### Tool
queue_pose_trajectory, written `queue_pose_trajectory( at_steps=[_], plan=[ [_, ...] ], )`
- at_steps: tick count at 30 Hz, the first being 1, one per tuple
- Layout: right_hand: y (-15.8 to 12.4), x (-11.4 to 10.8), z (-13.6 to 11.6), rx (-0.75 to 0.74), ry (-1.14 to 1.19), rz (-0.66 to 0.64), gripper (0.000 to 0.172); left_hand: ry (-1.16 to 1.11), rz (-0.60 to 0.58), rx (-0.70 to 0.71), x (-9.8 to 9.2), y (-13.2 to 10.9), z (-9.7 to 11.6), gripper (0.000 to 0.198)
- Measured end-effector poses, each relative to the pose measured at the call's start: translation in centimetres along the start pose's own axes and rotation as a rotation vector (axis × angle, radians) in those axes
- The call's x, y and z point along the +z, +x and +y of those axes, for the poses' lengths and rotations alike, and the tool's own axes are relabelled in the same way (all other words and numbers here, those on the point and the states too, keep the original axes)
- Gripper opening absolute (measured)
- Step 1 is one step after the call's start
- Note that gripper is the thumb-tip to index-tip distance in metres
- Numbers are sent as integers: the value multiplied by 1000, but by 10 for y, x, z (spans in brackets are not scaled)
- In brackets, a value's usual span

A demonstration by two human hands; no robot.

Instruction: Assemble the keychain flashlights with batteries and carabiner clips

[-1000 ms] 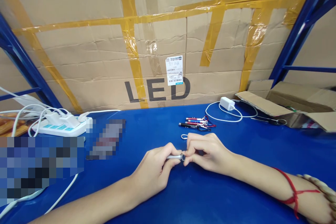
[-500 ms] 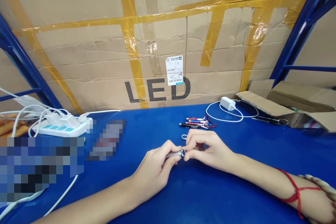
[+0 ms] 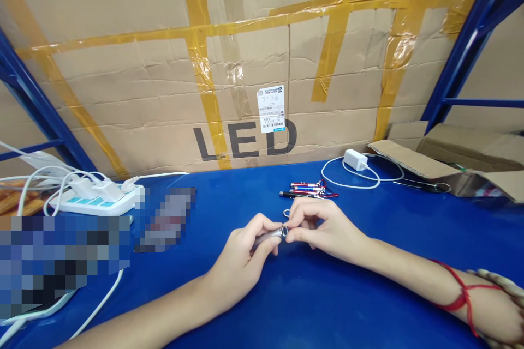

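Nearest on the blue bench [image 3: 347, 305], the left hand [image 3: 241, 248] reaches in from the left, its thumb and fingers pinching a small silver tube [image 3: 267, 238]. The tube lies between the two hands, its long axis running left to right, with the right end tipped slightly toward the far side. Most of its body sits within the left hand's grip; only the right end, with a dark-rimmed fitting [image 3: 284, 231], shows clear. The right hand [image 3: 325, 223] comes from the right, thumb and index fingertips drawn close at that fitting; whether they actually grip it, I cannot tell. Just beyond the right fingers lies a metal loop [image 3: 286, 213], partly hidden. Farther back, pen-like tubes [image 3: 301, 190] lie side by side, roughly parallel to the held tube.
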State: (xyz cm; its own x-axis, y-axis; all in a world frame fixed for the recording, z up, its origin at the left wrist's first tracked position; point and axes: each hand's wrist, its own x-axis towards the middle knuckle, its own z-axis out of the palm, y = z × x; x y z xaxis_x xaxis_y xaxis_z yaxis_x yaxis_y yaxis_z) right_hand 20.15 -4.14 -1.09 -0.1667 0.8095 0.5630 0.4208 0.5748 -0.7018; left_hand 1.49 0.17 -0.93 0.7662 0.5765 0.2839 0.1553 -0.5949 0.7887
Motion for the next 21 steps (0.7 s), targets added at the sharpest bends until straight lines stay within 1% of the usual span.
queue_pose_trajectory(
  at_steps=[3, 6, 8, 12, 14, 16, 18, 21],
  plan=[
    [0, 0, 3, 29, -3, 7, 31, -31, 11, -44, -1, 3, 1, 16],
    [0, -1, 5, 57, -96, 25, 29, -76, 53, -98, -1, 6, 1, 19],
    [0, -2, 5, 94, -252, 19, 26, -101, 93, -135, -2, 7, 0, 22],
    [-2, -5, 2, 160, -702, -48, 26, -123, 157, -178, -2, 8, -2, 28],
    [-3, -7, 0, 185, -892, -86, 22, -126, 174, -198, -2, 7, -2, 29],
    [-3, -8, 0, 221, -1024, -126, 17, -134, 179, -220, -2, 7, -3, 29],
    [-2, -9, 0, 252, -1082, -162, 19, -142, 191, -222, -1, 7, -4, 28],
    [-1, -10, 2, 265, -1016, -176, 18, -123, 213, -206, -2, 7, -6, 23]
  ],
)
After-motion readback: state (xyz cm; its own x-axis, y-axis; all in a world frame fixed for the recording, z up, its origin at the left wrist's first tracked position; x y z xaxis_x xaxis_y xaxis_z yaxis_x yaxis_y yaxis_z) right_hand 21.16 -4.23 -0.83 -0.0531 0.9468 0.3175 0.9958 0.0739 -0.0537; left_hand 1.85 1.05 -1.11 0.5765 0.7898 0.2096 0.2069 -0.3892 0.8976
